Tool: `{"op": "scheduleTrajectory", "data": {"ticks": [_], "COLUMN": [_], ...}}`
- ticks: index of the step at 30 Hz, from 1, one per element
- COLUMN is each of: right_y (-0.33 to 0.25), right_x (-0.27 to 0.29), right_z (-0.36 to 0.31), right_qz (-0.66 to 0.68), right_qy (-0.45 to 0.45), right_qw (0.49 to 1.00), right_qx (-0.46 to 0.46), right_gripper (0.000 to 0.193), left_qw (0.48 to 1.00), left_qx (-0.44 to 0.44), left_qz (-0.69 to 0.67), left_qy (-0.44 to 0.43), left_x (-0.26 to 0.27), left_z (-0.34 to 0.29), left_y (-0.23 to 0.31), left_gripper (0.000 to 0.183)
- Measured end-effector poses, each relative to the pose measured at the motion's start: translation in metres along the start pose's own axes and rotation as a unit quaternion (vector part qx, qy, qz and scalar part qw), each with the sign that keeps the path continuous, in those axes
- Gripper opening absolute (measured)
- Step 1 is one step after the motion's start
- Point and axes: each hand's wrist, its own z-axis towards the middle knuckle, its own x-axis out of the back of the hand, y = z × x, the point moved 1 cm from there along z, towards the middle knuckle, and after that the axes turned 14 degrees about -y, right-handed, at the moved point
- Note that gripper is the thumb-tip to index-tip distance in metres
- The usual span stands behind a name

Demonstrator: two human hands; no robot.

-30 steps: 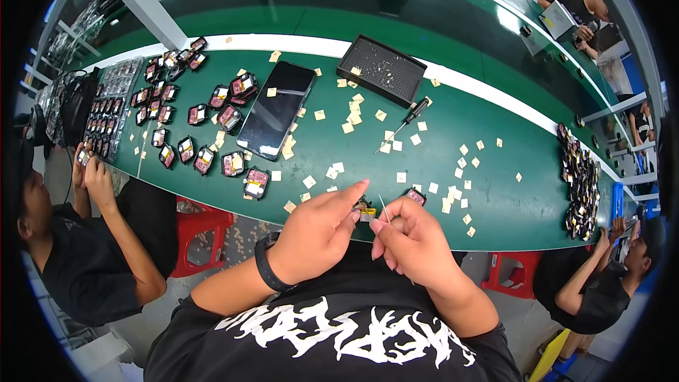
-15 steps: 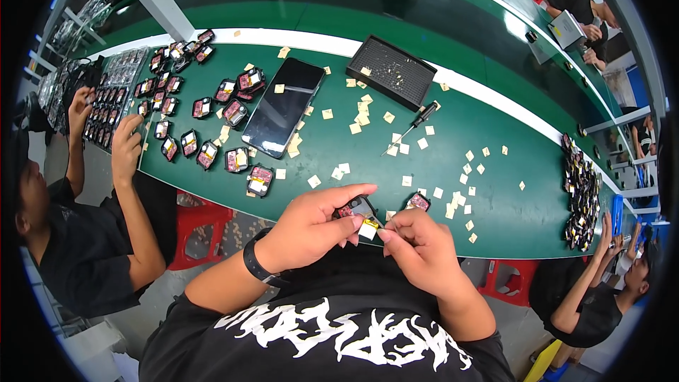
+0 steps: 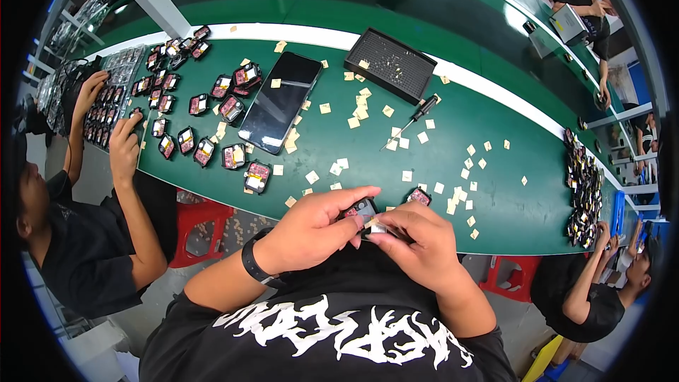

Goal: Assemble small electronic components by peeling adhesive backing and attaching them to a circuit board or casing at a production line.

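My left hand, with a black band on its wrist, grips a small black-cased electronic module between thumb and fingers above the near table edge. My right hand pinches a small white piece with yellow tape at the module's near side. The fingers partly cover it, so I cannot tell whether it is still attached. Just beyond my right fingers lies another open module with a reddish circuit board.
A dark phone-like slab, a black tray and a screwdriver lie on the green table among scattered small cream squares. Open modules stand at left; a heap of parts is at right. Co-workers sit on both sides.
My right fingers have shifted left and closed over the white piece, hiding more of it. The module has tilted a little. At the left, a co-worker's far hand has moved toward the trays.
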Motion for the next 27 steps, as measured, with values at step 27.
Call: {"op": "scheduleTrajectory", "data": {"ticks": [27], "right_y": [-0.003], "right_x": [-0.011], "right_z": [-0.004], "right_qz": [0.233], "right_qy": [0.069], "right_qw": [0.953], "right_qx": [-0.182], "right_gripper": [0.012], "left_qw": [0.970], "left_qx": [-0.120], "left_qz": [0.209], "left_qy": [0.022], "left_x": [-0.011], "left_z": [0.009], "left_y": [-0.014], "left_gripper": [0.054]}}
